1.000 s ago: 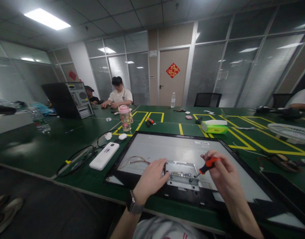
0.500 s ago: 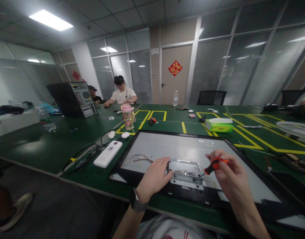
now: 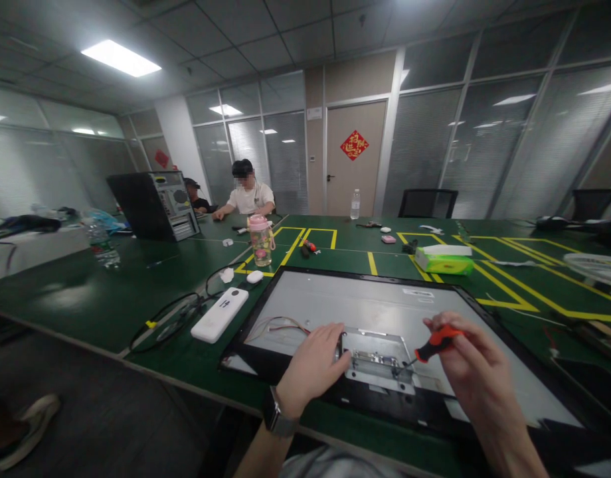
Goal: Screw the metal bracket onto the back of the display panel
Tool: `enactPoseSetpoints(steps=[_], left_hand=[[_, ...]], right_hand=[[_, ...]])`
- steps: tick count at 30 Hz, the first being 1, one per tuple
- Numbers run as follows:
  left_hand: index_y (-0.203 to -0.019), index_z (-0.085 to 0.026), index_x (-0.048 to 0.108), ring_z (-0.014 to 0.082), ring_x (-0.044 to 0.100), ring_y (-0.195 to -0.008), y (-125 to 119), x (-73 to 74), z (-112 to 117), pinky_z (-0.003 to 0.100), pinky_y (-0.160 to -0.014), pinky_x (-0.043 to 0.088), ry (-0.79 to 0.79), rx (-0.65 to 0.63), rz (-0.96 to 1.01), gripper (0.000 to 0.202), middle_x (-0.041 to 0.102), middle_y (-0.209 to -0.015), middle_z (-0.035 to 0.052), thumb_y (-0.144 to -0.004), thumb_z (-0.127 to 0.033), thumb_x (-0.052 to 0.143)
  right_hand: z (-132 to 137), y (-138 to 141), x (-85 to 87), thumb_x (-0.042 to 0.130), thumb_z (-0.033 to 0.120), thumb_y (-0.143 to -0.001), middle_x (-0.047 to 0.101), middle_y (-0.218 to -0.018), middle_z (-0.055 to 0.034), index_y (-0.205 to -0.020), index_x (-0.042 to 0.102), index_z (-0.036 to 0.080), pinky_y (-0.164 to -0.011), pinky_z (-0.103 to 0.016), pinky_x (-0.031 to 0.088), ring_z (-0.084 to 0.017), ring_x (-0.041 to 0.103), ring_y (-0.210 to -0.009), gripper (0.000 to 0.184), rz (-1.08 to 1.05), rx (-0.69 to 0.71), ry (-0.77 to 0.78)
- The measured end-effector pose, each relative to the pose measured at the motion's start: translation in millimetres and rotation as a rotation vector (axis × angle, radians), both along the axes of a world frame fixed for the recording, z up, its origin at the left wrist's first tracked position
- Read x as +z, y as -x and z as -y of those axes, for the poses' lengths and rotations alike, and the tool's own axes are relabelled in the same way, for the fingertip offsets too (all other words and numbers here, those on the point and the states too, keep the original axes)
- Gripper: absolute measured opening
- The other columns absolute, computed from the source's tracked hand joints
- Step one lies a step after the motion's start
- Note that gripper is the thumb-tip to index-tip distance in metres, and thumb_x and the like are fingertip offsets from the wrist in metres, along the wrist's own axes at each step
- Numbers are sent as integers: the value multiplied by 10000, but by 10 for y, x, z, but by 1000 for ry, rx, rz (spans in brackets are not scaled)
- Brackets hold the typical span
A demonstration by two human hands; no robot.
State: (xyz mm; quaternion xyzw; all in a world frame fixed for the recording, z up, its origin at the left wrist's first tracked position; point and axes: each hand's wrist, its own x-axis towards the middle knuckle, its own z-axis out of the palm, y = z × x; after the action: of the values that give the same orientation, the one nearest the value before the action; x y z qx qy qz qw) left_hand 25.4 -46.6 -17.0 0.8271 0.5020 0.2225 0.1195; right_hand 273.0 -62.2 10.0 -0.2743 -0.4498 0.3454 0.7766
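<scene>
A flat display panel [image 3: 345, 295] with a black frame lies back side up before me. A silvery metal bracket [image 3: 380, 342] is on its near part. My left hand [image 3: 315, 365], a watch on its wrist, rests at the bracket's left edge with fingers stretched and thumb apart. In my right hand [image 3: 477, 365] is a red and black screwdriver [image 3: 437, 343], held by the handle and tilted. Its tip points down to the left at the bracket's lower right part; whether it sits in a screw is too small to tell. Thin wires [image 3: 280, 323] lie left of the bracket.
Left of the panel are a white power bank [image 3: 220, 315], black cables [image 3: 171, 325] and a pink-lidded bottle [image 3: 260, 242]. Behind it lies a green tissue pack [image 3: 443, 259]. A computer tower [image 3: 153, 206] stands far left; a person [image 3: 248, 192] sits across the table.
The view has tilted up slightly, so everything sits lower in the picture. My left hand stays at the bracket; the screwdriver stays in my right hand, its tip at the same area.
</scene>
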Motion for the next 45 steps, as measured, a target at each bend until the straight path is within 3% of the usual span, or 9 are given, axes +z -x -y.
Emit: enactPoseSetpoints(steps=[5, 9, 14, 25, 30, 34, 41, 45], left_hand=[[-1373, -186, 485, 244, 490, -1296, 3, 27, 19, 385, -1126, 340, -4, -5, -1, 476, 542, -1407, 91, -923, -340, 493], [-1380, -166, 483, 247, 498, -1287, 6, 39, 34, 386, -1127, 340, -13, 2, -6, 488, 548, -1400, 101, -929, -355, 489], [-1393, -146, 470, 246, 487, -1300, 8, 59, 53, 384, -1133, 331, -13, -12, -16, 497, 541, -1407, 115, -946, -366, 472], [-1397, -163, 457, 250, 489, -1298, 7, 40, 56, 398, -1127, 338, -25, -7, -19, 493, 543, -1403, 111, -947, -363, 473], [-1398, -163, 462, 248, 489, -1298, 7, 24, 44, 391, -1132, 333, -26, -6, -27, 497, 545, -1402, 108, -943, -361, 471], [-1409, -149, 452, 248, 477, -1311, 6, 23, 40, 390, -1141, 321, -19, -7, -27, 512, 526, -1424, 112, -945, -364, 472], [-1403, -144, 459, 243, 490, -1295, 8, 23, 46, 378, -1138, 329, -25, -2, -25, 507, 547, -1400, 106, -943, -358, 474], [-1397, -148, 463, 238, 488, -1293, 3, 32, 39, 377, -1135, 331, -21, -8, -14, 500, 547, -1398, 104, -939, -347, 471]], right_hand=[[-1, 6, -22, 829, 320, -655, 655, -816, -29, -750, 733, 267, -664, -338, 554, -210, 658, -805, 145, 43, -12, -10], [31, 8, 3, 814, 425, -667, 698, -848, -53, -839, 738, 259, -681, -330, 563, -217, 670, -817, 251, 33, -88, 123], [52, 26, 78, 818, 486, -645, 692, -895, -49, -772, 747, 250, -731, -325, 579, -215, 688, -839, 278, -22, 32, 85], [-28, 18, -17, 852, 333, -647, 614, -836, -7, -746, 713, 275, -826, -392, 553, -187, 641, -813, 180, 12, 17, -50], [1, 45, 13, 793, 424, -712, 669, -880, -45, -839, 730, 255, -710, -321, 563, -205, 666, -822, 221, 39, -17, 72], [37, 75, 30, 786, 446, -716, 720, -883, -42, -918, 736, 263, -703, -275, 559, -188, 685, -826, 277, -40, 0, 122], [63, 81, 69, 846, 431, -614, 728, -896, -56, -801, 768, 250, -691, -275, 565, -206, 687, -839, 272, -17, 7, 158], [48, 100, 91, 871, 361, -600, 687, -859, -28, -760, 752, 268, -674, -266, 563, -186, 682, -809, 220, 6, -20, 35]])
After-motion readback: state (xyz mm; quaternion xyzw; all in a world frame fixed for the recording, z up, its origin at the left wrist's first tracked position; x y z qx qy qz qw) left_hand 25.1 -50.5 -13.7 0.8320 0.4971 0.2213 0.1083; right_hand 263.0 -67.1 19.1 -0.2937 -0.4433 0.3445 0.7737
